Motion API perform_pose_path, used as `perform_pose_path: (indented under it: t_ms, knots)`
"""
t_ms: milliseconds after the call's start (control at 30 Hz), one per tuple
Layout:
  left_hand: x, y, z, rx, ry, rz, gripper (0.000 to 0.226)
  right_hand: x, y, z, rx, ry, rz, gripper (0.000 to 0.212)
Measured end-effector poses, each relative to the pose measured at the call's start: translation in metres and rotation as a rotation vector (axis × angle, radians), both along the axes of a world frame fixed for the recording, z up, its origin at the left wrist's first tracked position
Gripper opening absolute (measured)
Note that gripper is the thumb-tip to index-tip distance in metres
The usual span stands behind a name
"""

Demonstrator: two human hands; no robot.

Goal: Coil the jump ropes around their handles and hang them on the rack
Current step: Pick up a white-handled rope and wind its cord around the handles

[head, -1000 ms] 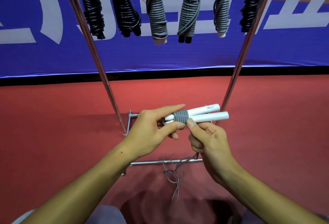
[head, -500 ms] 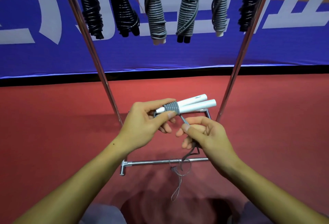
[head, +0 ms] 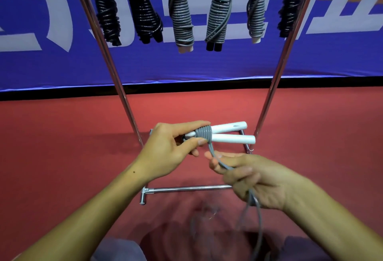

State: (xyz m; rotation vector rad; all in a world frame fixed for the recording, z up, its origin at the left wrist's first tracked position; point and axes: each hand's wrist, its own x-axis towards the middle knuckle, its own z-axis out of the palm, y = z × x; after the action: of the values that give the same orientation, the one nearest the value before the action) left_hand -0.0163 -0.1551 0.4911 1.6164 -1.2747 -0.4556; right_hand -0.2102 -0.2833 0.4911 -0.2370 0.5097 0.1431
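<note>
Hands work over red flooring near a chrome metal rack (head: 187, 188). Left hand (head: 170, 151) grips two white plastic handles (head: 232, 133) where grey cord (head: 204, 134) coils them. Right hand (head: 251, 178), nearer, pinches the loose cord. Six coiled black and grey jump ropes (head: 182, 15) hang beyond.

2 bare forearms, no sleeves; grey trousers (head: 118, 248) (knees only).

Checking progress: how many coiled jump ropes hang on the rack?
6 across the top: black, black, grey, grey with black handles, grey, black. More may hang beyond the frame.
</note>
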Motion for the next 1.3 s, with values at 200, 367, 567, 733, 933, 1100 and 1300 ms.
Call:
perform_pose_path:
  t_ms: [200,367,567,733,933,1100,1300]
  knots:
    - [-0.004,-0.003,-0.004,0.013,-0.068,0.030,0.036,-0.006,-0.003,0.012,-1.251,0.264,0.048,0.027]
    - [-0.008,-0.007,-0.003,0.064,-0.082,0.065,0.034,-0.009,0.002,-0.005,-2.090,0.400,0.004,0.021]
    - [-0.002,-0.005,-0.003,0.131,-0.085,0.061,0.033,-0.007,0.007,-0.007,-2.491,0.356,-0.070,0.014]
    - [-0.004,-0.001,-0.001,0.174,-0.112,0.001,0.035,-0.004,0.004,-0.003,-2.236,0.352,-0.041,0.015]
    - [-0.001,0.002,0.004,0.268,-0.171,-0.152,0.035,-0.007,-0.014,-0.007,-2.195,0.129,-0.020,0.010]
    - [0.005,0.004,0.008,0.390,-0.067,-0.305,0.034,-0.005,-0.024,-0.003,-2.046,-0.027,0.089,0.018]
    - [0.007,0.009,0.020,0.449,0.146,-0.518,0.037,-0.005,-0.025,0.000,-1.502,-0.232,0.244,0.015]
